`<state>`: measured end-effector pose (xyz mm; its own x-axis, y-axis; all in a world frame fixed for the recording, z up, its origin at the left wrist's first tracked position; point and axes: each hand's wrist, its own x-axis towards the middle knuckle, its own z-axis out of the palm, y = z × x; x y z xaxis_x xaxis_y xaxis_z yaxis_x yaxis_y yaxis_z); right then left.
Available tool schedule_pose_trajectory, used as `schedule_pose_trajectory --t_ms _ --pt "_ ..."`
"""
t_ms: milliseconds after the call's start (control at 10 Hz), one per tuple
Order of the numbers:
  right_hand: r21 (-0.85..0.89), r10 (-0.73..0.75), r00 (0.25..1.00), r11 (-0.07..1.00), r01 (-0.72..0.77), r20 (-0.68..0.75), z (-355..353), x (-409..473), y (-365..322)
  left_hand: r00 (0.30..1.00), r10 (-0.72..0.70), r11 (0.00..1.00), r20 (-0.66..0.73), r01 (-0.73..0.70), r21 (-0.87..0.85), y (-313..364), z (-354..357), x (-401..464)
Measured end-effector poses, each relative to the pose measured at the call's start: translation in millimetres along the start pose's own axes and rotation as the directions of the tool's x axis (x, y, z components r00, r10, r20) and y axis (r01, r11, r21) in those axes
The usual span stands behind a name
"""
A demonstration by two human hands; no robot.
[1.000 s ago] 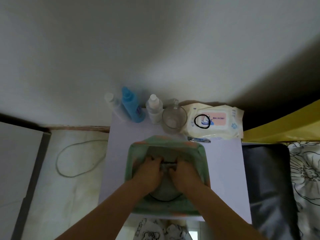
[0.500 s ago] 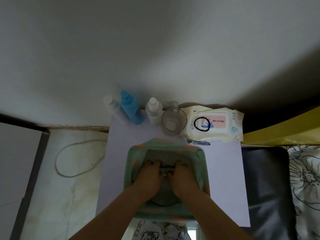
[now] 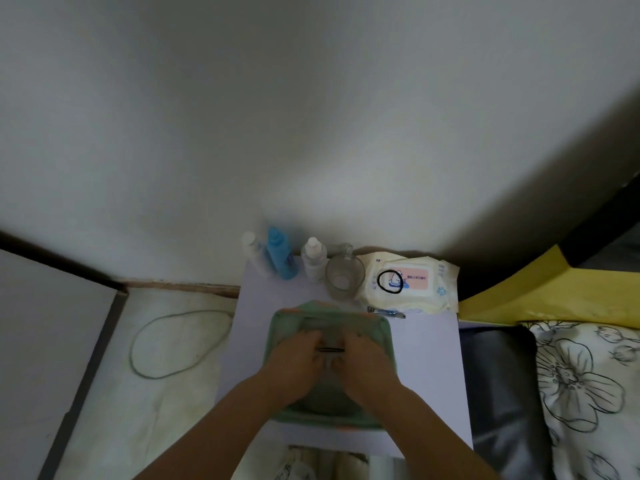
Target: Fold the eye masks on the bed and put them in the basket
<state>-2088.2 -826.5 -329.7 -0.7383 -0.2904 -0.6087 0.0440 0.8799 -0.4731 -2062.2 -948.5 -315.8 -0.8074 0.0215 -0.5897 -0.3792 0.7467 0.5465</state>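
Observation:
A soft green basket (image 3: 382,332) with orange patches stands on a small white table (image 3: 429,368). Both my hands are inside it, side by side. My left hand (image 3: 294,365) and my right hand (image 3: 363,362) press down on a grey eye mask (image 3: 329,339) whose black strap shows between my fingertips. Most of the mask is hidden under my hands.
Along the table's back edge stand a white bottle (image 3: 252,251), a blue bottle (image 3: 281,252), a clear bottle (image 3: 313,259), a glass cup (image 3: 344,277) and a wipes pack (image 3: 410,284) with a black hair tie on it. Nail clippers (image 3: 386,311) lie behind the basket. The floral bed (image 3: 585,386) is right.
My hands have stayed together in the basket, shifting only slightly on the mask. The view has tilted a little, so the table sits lower in the frame.

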Motion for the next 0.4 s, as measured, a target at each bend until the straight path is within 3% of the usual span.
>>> schedule_pose_trajectory --t_ms 100,400 --pt "0.023 -0.040 0.999 0.999 0.039 0.016 -14 -17 -7 1.000 0.017 1.000 -0.024 -0.017 0.015 10 -12 -20" --pt "-0.179 -0.113 0.989 0.975 0.129 0.097 -57 -73 -23 0.998 0.035 0.994 -0.051 -0.029 0.104 47 -44 -77"
